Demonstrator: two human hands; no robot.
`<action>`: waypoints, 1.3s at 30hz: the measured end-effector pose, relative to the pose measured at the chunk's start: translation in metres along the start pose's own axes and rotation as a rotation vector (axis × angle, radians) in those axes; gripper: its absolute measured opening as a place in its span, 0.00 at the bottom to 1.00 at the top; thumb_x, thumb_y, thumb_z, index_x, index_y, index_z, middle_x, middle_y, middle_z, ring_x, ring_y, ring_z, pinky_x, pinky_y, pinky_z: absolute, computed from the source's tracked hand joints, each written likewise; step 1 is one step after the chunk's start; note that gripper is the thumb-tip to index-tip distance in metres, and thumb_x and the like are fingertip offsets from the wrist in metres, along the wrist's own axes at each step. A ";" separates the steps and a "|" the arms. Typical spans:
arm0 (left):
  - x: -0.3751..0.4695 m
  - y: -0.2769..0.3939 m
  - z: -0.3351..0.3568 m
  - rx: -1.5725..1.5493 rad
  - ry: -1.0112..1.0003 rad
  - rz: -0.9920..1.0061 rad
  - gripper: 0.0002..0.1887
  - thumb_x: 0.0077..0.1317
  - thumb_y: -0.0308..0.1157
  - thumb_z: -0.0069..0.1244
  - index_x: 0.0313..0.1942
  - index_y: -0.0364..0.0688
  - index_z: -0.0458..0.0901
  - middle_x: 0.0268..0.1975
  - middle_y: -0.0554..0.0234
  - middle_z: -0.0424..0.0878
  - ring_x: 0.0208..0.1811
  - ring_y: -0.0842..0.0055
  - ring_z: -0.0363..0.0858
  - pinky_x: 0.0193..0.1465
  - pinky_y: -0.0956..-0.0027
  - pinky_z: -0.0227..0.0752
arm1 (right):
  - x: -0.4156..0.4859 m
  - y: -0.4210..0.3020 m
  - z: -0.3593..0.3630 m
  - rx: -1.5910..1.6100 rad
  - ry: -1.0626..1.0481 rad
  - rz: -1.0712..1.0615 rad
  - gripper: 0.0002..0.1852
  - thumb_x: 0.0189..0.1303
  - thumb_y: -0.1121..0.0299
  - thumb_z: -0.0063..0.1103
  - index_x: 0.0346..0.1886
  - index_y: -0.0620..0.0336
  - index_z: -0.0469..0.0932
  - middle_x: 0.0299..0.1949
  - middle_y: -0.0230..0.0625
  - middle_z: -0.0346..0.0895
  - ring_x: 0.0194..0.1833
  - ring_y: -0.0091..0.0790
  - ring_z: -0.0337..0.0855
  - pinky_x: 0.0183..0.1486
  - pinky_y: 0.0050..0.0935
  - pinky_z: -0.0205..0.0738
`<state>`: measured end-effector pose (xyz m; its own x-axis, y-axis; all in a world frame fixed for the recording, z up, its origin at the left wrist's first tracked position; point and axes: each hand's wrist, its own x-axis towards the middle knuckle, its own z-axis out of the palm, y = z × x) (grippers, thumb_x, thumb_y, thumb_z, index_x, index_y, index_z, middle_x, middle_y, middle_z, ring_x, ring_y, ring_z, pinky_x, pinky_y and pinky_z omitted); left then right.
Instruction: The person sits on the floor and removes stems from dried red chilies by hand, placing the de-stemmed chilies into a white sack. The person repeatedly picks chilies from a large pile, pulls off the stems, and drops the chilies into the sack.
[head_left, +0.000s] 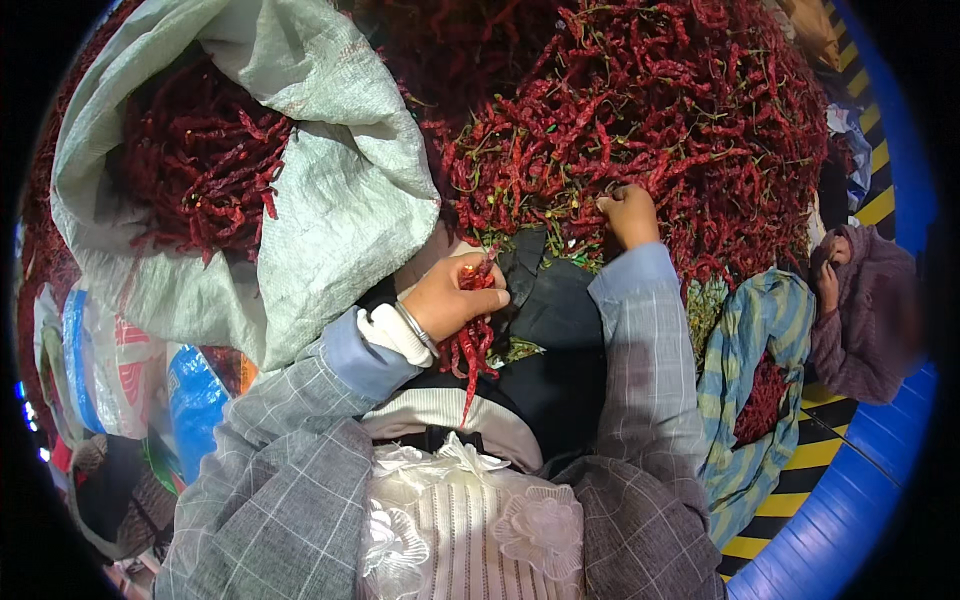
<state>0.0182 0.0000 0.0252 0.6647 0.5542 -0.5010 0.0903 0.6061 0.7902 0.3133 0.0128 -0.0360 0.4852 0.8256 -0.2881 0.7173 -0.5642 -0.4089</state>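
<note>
A bunch of dried red chili peppers (474, 337) is held in my left hand (454, 296), above my lap, with the tips hanging down. My right hand (631, 215) touches the near edge of a large heap of dried red chilies (600, 142), many with pale stems; its fingertips are pinched together, and whether a chili is between them cannot be told. To the left of both hands stands a white woven sack (352, 202) with its mouth wide open and dried chilies (217, 165) inside.
A blue-and-yellow striped sack (776, 300) holding chilies lies at my right. Beyond it is another person (862, 315) in a purple fleece garment. Yellow-and-black striped flooring (806, 472) and a blue edge (847, 517) curve along the right. Printed plastic bags (124, 360) lie at the left.
</note>
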 end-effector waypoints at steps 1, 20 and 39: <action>0.001 -0.002 -0.004 -0.032 -0.005 0.027 0.04 0.56 0.24 0.52 0.31 0.37 0.74 0.27 0.69 0.74 0.27 0.85 0.72 0.32 0.79 0.66 | -0.009 -0.004 -0.008 0.287 -0.127 0.068 0.11 0.53 0.69 0.59 0.34 0.69 0.74 0.24 0.41 0.77 0.21 0.35 0.75 0.24 0.29 0.67; 0.017 -0.007 0.005 -0.025 -0.030 -0.066 0.07 0.52 0.25 0.57 0.32 0.37 0.77 0.31 0.72 0.75 0.34 0.87 0.72 0.40 0.80 0.65 | -0.014 0.028 -0.008 0.010 0.249 0.109 0.15 0.54 0.61 0.57 0.30 0.66 0.77 0.28 0.50 0.77 0.31 0.51 0.77 0.35 0.41 0.69; 0.025 -0.009 0.017 -0.033 -0.081 0.016 0.08 0.59 0.27 0.52 0.37 0.33 0.79 0.31 0.67 0.80 0.33 0.85 0.75 0.39 0.79 0.69 | -0.159 -0.082 0.015 1.132 -0.077 0.082 0.05 0.57 0.79 0.52 0.37 0.65 0.74 0.29 0.30 0.74 0.26 0.16 0.71 0.26 0.16 0.65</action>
<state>0.0465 -0.0014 0.0120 0.7241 0.5164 -0.4572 0.0557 0.6169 0.7850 0.1700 -0.0722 0.0305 0.4494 0.8054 -0.3865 -0.1977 -0.3323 -0.9222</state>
